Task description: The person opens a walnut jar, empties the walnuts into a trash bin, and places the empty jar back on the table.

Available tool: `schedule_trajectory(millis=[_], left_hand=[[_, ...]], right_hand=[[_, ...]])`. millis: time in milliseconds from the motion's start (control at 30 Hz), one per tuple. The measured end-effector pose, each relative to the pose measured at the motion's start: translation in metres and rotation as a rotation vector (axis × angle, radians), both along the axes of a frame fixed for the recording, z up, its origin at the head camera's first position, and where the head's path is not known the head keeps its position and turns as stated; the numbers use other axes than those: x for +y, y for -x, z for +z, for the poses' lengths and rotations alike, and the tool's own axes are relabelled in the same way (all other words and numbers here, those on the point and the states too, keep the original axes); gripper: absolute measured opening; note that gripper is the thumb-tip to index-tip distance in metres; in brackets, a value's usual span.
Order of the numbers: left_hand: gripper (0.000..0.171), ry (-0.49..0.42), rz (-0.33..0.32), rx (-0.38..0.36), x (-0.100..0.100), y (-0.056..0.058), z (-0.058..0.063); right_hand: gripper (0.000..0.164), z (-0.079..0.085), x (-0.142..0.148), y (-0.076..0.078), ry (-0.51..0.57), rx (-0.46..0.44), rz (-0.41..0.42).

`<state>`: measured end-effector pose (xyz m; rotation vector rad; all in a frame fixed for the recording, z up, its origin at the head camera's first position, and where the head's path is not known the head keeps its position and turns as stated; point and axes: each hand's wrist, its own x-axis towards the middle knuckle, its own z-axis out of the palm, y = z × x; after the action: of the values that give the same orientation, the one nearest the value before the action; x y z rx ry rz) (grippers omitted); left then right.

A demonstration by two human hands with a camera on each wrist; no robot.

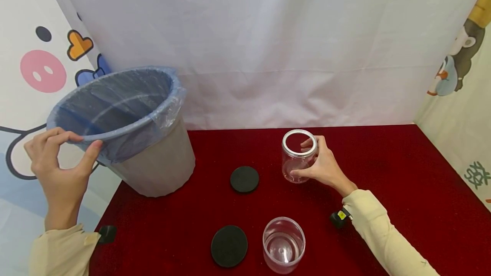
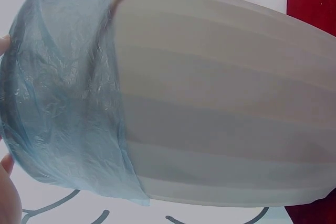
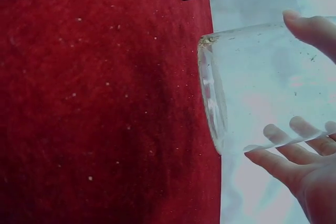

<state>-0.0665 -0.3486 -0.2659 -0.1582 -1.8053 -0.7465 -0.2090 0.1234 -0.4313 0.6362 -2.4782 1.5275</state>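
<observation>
A pale waste bin [image 1: 161, 169] with a blue plastic liner [image 2: 68, 93] folded over its rim leans at the left. My left hand [image 1: 63, 165] pinches the near left of that rim, thumb outside and fingers over the edge. At the right, my right hand [image 1: 324, 165] grips a clear, lidless jar [image 3: 262, 82] with a silvery rim. The thumb lies on one side of the jar and the fingers on the other, and some fingers show through its wall. Whether the jar's base touches the table cannot be told.
Two black round lids [image 1: 244, 179] lie on the red tabletop [image 1: 383, 161], one nearer me. Beside the nearer black lid [image 1: 229, 246] stands a second clear jar [image 1: 284, 246], open at the top. A white cloth [image 1: 268, 54] hangs behind, with cartoon-printed sheets at both sides.
</observation>
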Motion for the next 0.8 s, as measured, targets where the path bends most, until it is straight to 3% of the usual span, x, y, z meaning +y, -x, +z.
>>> schedule_trajectory(millis=[600, 800], left_hand=[[0.052, -0.001, 0.003, -0.008, 0.0, -0.002, 0.0], [0.048, 0.01, 0.019, -0.025, -0.008, 0.001, -0.007]], right_hand=[[0.089, -0.012, -0.002, -0.005, -0.006, -0.02, 0.003], [0.093, -0.019, -0.002, -0.01, 0.01, -0.011, -0.004]])
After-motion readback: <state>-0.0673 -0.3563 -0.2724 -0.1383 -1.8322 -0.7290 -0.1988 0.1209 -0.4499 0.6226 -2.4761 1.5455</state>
